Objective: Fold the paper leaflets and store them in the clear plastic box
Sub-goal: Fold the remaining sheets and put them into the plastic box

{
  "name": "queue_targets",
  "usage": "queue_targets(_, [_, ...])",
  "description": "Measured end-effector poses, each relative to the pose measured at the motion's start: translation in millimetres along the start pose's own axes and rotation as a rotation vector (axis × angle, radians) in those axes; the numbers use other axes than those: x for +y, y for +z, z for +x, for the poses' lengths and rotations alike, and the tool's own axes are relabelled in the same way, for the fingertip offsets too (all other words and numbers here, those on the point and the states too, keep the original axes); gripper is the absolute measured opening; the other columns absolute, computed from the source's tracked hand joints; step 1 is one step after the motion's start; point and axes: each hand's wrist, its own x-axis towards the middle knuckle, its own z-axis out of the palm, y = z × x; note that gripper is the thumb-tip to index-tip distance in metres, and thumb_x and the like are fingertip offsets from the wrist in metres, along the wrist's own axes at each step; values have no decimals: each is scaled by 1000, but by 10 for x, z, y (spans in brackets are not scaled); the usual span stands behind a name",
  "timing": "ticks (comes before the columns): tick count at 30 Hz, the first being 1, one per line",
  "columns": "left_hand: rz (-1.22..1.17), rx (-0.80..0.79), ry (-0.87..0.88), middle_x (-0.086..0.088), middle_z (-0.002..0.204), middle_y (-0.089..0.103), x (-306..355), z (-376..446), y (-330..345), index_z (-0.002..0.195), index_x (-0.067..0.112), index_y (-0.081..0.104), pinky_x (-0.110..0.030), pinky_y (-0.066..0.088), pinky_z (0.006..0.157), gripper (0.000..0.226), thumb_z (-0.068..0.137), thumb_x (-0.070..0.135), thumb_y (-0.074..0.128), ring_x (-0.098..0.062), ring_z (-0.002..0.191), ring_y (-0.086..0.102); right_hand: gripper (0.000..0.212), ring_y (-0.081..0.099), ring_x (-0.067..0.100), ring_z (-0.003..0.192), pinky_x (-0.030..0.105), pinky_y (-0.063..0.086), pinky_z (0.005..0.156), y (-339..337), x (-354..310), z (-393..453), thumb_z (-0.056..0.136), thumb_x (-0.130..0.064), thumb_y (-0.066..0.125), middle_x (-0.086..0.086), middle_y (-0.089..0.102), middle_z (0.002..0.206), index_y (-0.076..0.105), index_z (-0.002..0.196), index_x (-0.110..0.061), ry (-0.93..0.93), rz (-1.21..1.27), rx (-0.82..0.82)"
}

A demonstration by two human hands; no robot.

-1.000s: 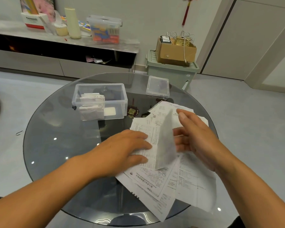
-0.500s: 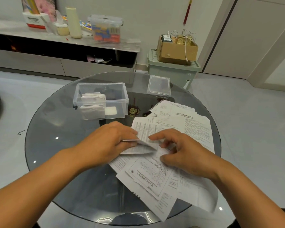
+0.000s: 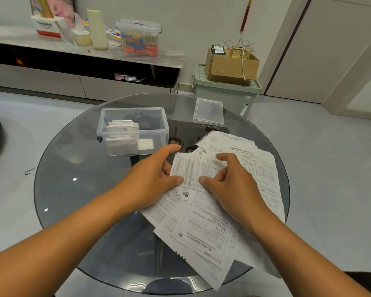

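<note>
A folded paper leaflet (image 3: 191, 170) lies on top of a loose pile of unfolded leaflets (image 3: 204, 228) on the round glass table (image 3: 73, 189). My left hand (image 3: 152, 179) holds its left edge, thumb on the near corner and fingers under the side. My right hand (image 3: 229, 181) pinches its right part, thumb at the near edge and index finger curled over the far edge. The clear plastic box (image 3: 133, 130) stands open behind my left hand, with several folded leaflets stacked in its left half.
The box's clear lid (image 3: 209, 112) lies at the table's far edge, right of the box. Beyond the table stand a low cabinet (image 3: 84, 67) with bottles and containers, and a green bin (image 3: 225, 93) carrying a cardboard box.
The raised half of the leaflet was folded down to the left and flattened. Both hands now grip the folded piece at its two sides, a little farther from me than before.
</note>
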Motion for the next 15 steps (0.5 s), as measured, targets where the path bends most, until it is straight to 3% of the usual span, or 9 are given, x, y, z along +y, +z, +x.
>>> queue_targets(4, [212, 45, 32, 18, 111, 51, 25, 1, 60, 142, 47, 46, -34, 53, 85, 56, 91, 46, 69, -5, 88, 55, 46, 62, 16, 98, 41, 53, 87, 16, -52, 96, 92, -62, 63, -11, 65, 106, 54, 123, -29, 91, -175, -42])
queue_targets(8, [217, 31, 25, 21, 129, 45, -3, 27, 47, 146, 47, 42, -38, 52, 93, 64, 89, 48, 71, -5, 97, 52, 31, 68, 17, 85, 43, 59, 79, 11, -68, 160, 89, -52, 72, -8, 69, 92, 57, 94, -26, 81, 22, -70])
queue_targets(12, [30, 93, 22, 26, 128, 50, -22, 42, 56, 153, 51, 19, -32, 56, 85, 95, 82, 40, 81, -5, 91, 59, 15, 75, 10, 77, 35, 63, 71, 14, -105, 160, 94, -31, 75, -6, 76, 90, 64, 105, -31, 34, 268, -89])
queue_targets(15, [-280, 151, -6, 18, 113, 67, 20, 43, 40, 148, 38, 39, -15, 55, 75, 74, 86, 36, 79, 5, 92, 66, 9, 77, 12, 80, 29, 62, 72, -30, -159, 153, 96, -20, 72, -4, 80, 91, 71, 105, -19, -9, 530, -121])
